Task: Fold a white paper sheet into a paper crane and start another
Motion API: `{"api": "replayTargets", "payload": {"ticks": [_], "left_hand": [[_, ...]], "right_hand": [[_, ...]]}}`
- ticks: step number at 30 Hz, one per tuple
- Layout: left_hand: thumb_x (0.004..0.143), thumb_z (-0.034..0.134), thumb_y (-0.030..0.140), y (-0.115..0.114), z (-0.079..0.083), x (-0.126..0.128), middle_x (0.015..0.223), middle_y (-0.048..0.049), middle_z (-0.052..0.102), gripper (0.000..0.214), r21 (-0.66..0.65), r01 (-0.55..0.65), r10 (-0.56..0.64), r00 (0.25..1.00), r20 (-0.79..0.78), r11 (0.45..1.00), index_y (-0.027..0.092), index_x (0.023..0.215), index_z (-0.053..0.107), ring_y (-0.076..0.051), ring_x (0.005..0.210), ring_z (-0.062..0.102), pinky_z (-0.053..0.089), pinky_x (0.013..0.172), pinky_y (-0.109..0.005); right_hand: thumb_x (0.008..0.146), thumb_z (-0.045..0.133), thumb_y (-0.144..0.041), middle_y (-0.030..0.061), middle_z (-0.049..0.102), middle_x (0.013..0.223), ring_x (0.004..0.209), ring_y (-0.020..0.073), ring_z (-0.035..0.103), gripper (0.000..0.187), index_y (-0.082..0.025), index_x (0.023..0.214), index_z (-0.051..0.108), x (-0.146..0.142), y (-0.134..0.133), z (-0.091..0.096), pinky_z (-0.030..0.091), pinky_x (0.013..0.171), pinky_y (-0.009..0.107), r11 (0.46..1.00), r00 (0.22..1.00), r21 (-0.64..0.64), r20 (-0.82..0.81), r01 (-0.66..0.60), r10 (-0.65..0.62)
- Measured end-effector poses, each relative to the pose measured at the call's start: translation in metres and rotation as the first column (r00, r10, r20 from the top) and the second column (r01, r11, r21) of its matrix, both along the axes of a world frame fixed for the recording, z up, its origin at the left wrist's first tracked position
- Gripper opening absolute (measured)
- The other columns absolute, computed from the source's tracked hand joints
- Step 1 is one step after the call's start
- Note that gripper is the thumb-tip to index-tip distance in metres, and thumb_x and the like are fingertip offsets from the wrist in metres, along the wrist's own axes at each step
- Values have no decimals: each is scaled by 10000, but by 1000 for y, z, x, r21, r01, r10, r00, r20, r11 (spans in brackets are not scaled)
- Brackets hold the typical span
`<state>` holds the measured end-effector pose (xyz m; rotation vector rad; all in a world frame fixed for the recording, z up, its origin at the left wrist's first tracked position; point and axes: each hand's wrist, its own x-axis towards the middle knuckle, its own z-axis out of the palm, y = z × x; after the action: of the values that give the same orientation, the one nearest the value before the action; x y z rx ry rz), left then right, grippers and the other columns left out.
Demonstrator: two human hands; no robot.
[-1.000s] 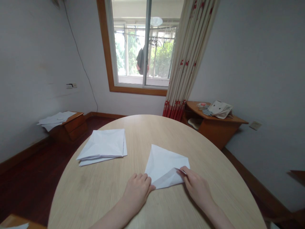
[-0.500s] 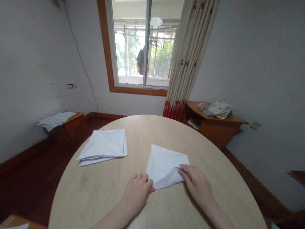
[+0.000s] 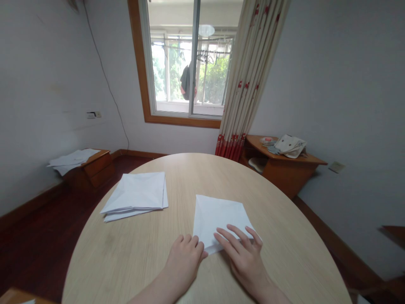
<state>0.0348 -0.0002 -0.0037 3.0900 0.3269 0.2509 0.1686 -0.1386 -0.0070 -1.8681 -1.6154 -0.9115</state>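
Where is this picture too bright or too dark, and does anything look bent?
Head view: the window is partly washed out by daylight; head view: the floor at left is dark; head view: the curtain leans, likely lens distortion.

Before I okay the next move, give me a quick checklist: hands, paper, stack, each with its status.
1. Left hand at the paper's near left corner: ok.
2. Left hand pinching that corner, not just pressing: cannot tell; the curled fingers hide it.
3. Right hand open over the paper's near right part: ok.
4. Near edge flat beneath the right hand: cannot tell; the hand covers part of it.
5. Stack apart from the paper on the table: ok.
6. Stack edges lined up: not ok; lower layers stick out.
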Motion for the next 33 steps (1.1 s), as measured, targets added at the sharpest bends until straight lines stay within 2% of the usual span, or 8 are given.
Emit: {"api": "replayTargets", "payload": {"ticks": [6, 9, 13, 20, 25, 33], "left_hand": [[945, 522, 207, -1, 0, 0, 868, -40, 638, 120, -15, -6, 6, 999, -39, 1000, 173, 858, 597, -233, 826, 596, 386, 693, -332], [945, 522, 210, -2, 2, 0, 878, -40, 639, 116, -5, 21, -21, 998, -60, 1000, 171, 862, 593, -231, 828, 596, 386, 696, -331], [945, 522, 223, -4, 3, -1, 876, -35, 635, 116, -11, 61, -61, 997, -57, 998, 172, 863, 585, -219, 824, 594, 385, 701, -323], [944, 500, 214, -7, 7, -2, 893, -42, 644, 125, -46, 53, -57, 995, -79, 998, 175, 880, 599, -234, 834, 599, 410, 716, -345], [948, 456, 175, -9, 10, -4, 887, -59, 653, 178, -48, 30, -34, 996, -87, 998, 162, 861, 611, -239, 833, 606, 422, 730, -358], [953, 463, 211, -10, 12, -3, 868, -86, 668, 207, -27, -38, 35, 993, -113, 999, 143, 858, 635, -258, 839, 622, 439, 749, -381]], "right_hand": [[949, 389, -148, -2, 739, 918, 1015, 191, 593, 285, -257, 1009, 645, -2, 7, -4, 128, 1054, 408, 999, 1000, -34, 23, 9, -8], [954, 438, -213, -8, 723, 829, 1031, 204, 596, 222, -242, 846, 630, 0, 9, -3, 107, 1059, 425, 992, 997, -93, 9, 83, -82], [943, 491, -249, -14, 688, 755, 1067, 211, 591, 250, -221, 708, 571, 4, 9, -5, 78, 1068, 450, 973, 987, -165, 30, 163, -160], [910, 472, -122, 5, 690, 815, 1122, 206, 558, 218, -220, 745, 575, 8, 11, -9, 23, 1090, 488, 968, 988, -209, 101, 139, -120], [924, 465, -136, 7, 671, 802, 1126, 205, 554, 203, -204, 758, 561, 12, 15, -11, 12, 1101, 498, 962, 986, -246, 143, 117, -83], [955, 391, -163, 32, 654, 806, 1139, 199, 538, 242, -188, 769, 545, 12, 15, -8, 36, 1108, 486, 956, 990, -274, 122, 108, -77]]}}
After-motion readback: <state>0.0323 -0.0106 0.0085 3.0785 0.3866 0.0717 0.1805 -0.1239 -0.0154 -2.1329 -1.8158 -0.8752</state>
